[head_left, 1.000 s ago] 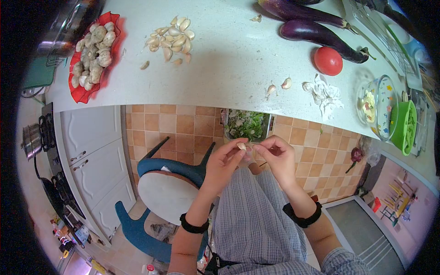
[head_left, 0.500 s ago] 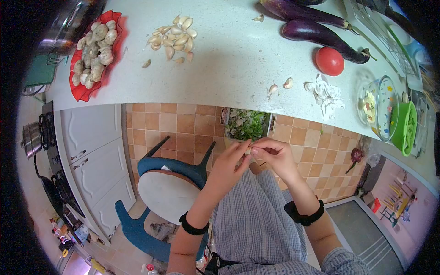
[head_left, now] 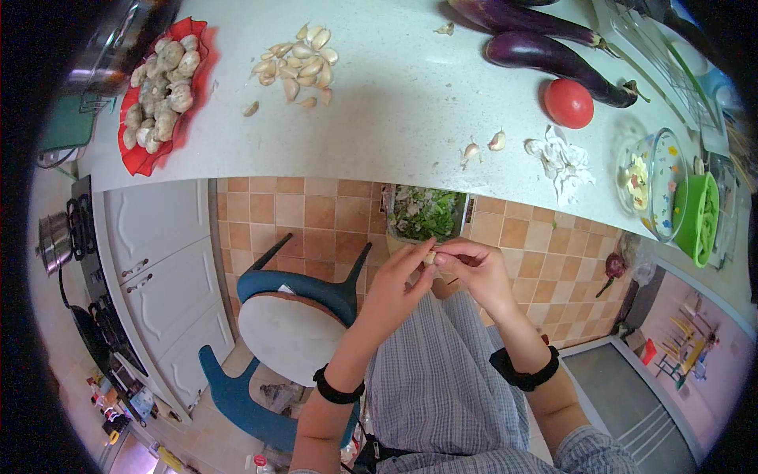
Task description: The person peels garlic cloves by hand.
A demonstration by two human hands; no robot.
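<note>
A small pale garlic clove (head_left: 429, 257) sits between the fingertips of my two hands, partly covered by them. My left hand (head_left: 401, 275) pinches it from one side, with the thumb and fingers closed. From the other side, the thumb and forefinger of my right hand (head_left: 477, 273) press on it. Both hands are above my lap, in front of the counter edge. Two unpeeled garlic cloves (head_left: 496, 141) lie on the counter near a crumpled white tissue (head_left: 559, 162). Farther left is a pile of loose garlic cloves (head_left: 303, 63).
A red dish (head_left: 142, 163) of garlic bulbs stands left on the white counter (head_left: 371, 103). At right are eggplants (head_left: 553, 63), a tomato (head_left: 568, 103), a glass bowl (head_left: 667, 186) and a green basket (head_left: 699, 229). Below are a bin with greens (head_left: 426, 213) and a blue chair (head_left: 300, 284).
Both hands stay almost in place, with slight finger movement at the clove. The left forearm has shifted a little to the right. Nothing on the counter has been moved.
</note>
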